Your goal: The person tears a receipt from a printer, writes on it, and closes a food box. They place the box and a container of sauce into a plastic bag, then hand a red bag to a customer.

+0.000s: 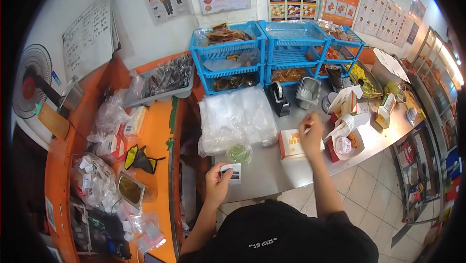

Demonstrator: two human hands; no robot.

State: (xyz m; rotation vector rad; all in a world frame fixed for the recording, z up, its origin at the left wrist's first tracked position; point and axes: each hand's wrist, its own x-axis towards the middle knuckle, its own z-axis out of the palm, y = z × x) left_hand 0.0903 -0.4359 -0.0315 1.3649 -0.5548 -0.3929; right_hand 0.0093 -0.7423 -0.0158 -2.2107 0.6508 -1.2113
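A small white paper slip with dark print (235,173) is pinched in my left hand (217,183), at the near edge of the metal counter. My right hand (312,129) is over a closed white, red and yellow box (291,144), its fingers curled together; whatever they hold is too small to name. Just right of the box stands an open red and white box (355,147) with a round wrapped item (343,145) and fried food inside. A green round item in clear plastic (239,153) lies beyond my left hand.
Behind are a stack of clear plastic bags (235,115), a black tape dispenser (279,99), a metal container (308,90) and blue stacked baskets (228,49). An orange counter (160,185) with bags and a mask is at left, a glass display case (432,69) at right.
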